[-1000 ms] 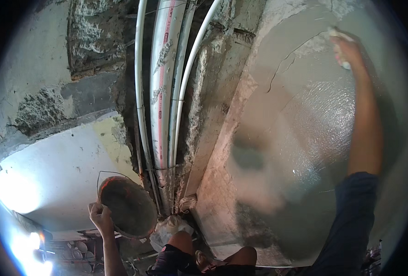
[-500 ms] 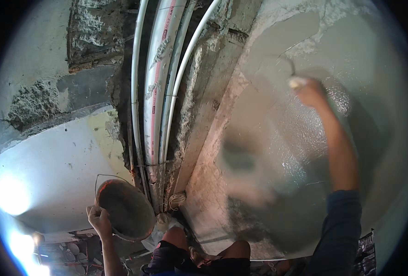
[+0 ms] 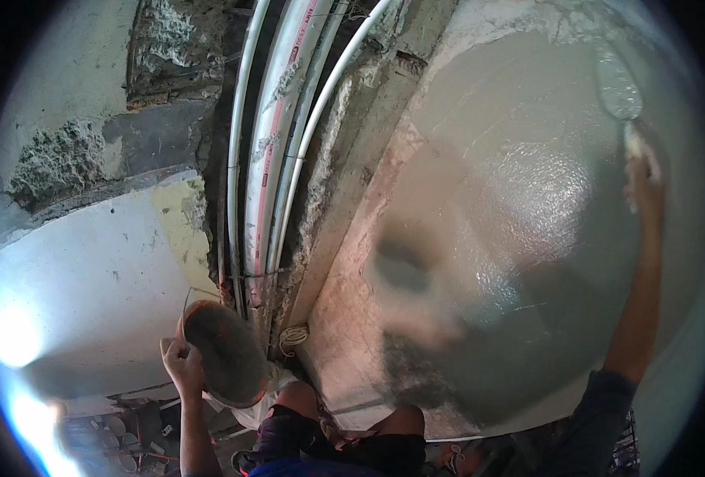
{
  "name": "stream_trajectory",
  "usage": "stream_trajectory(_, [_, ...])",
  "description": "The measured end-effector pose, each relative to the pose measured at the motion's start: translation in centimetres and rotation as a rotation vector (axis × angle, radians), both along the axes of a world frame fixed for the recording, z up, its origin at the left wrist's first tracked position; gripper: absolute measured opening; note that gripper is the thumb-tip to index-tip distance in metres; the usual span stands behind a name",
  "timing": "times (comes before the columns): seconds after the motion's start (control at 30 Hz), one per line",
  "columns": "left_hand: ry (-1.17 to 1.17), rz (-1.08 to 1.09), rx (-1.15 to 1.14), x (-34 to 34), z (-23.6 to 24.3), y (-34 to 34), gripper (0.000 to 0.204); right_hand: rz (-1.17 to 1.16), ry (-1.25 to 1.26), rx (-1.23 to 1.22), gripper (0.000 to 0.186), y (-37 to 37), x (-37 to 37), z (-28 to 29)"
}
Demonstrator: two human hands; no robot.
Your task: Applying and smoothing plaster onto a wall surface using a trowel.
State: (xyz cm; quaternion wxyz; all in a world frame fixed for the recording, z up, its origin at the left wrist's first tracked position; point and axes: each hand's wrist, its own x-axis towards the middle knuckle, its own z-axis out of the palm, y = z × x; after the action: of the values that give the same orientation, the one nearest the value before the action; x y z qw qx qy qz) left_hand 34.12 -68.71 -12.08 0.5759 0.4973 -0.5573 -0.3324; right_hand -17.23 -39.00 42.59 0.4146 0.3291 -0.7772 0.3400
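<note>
High on the right, my right hand (image 3: 645,171) is closed round the handle of a trowel (image 3: 619,87). The trowel's pale blade lies against the wet grey plaster (image 3: 464,119) that coats much of the wall. At the lower left, my left hand (image 3: 182,366) grips the rim of a round bucket (image 3: 229,358) with an orange inner edge. The bucket is tilted, its dark inside turned up to view, and a thin wire handle stands over its rim. How much mix it holds I cannot make out.
Several pipes (image 3: 277,135) run up a broken channel in the wall, left of the plaster. A coil of cord (image 3: 293,337) hangs by their lower end. A bright lamp (image 3: 14,338) glares at the left, and clutter (image 3: 134,437) covers the floor below.
My right hand has swept the trowel to the right across the upper plaster. My left hand and the bucket have shifted slightly right, and the bucket is tilted more.
</note>
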Motion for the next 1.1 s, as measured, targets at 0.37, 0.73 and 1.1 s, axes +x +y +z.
stream_trajectory(0.37, [0.030, -0.260, -0.142, -9.0, 8.0, 1.6, 0.008, 0.520, 0.223, 0.996, 0.038, -6.8, 17.1, -33.0])
stream_trajectory(0.73, [0.059, -0.487, -0.335, -12.3, 13.5, 5.0, 0.011, 0.724, 0.038, 1.061, 0.023, -3.2, 23.6, -42.2])
stream_trajectory(1.1, [-0.103, -0.547, -0.425, -16.1, 16.1, 5.1, 0.011, 0.059, 0.301, 0.988, 0.024, -2.8, 15.1, -37.1])
